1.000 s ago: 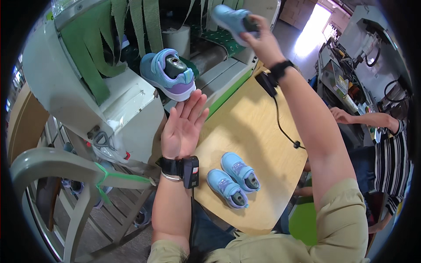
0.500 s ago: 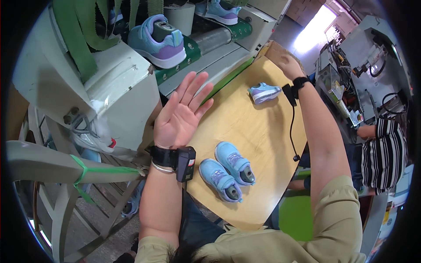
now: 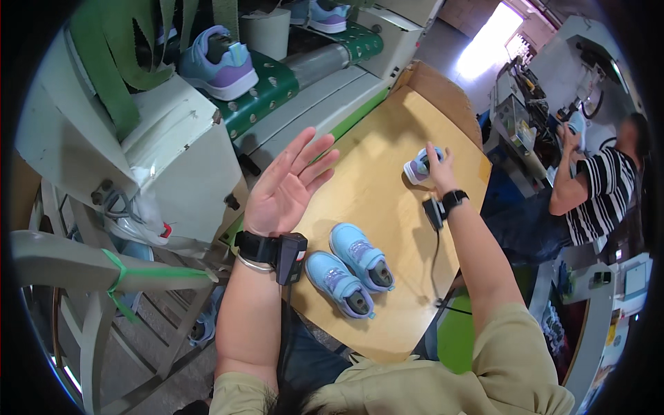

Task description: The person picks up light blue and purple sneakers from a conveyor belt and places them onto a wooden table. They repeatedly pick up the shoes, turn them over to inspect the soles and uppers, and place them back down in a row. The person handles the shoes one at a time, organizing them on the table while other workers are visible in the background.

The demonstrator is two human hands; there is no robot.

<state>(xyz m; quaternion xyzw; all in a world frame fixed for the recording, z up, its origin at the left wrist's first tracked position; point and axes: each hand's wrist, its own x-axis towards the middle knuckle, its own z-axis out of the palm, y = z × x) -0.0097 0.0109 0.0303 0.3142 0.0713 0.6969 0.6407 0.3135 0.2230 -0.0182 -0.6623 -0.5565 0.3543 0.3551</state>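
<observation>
My right hand (image 3: 438,168) grips a small blue and lilac child's shoe (image 3: 417,169) that rests on the far right part of the wooden table (image 3: 387,124). My left hand (image 3: 287,187) hovers over the table's left edge, palm up, fingers spread, holding nothing. A pair of light blue child's shoes (image 3: 349,268) lies side by side on the table near me, just right of my left wrist. Both wrists wear black bands with small devices.
A green conveyor belt (image 3: 266,86) behind the table carries a blue and lilac shoe (image 3: 214,61) and another shoe (image 3: 321,14) further back. A white machine housing (image 3: 166,159) stands at left. A person in a striped shirt (image 3: 605,194) works at the right.
My right hand came down from the conveyor with a shoe and set it on the table's far right. My left hand stayed open, shifting slightly right.
</observation>
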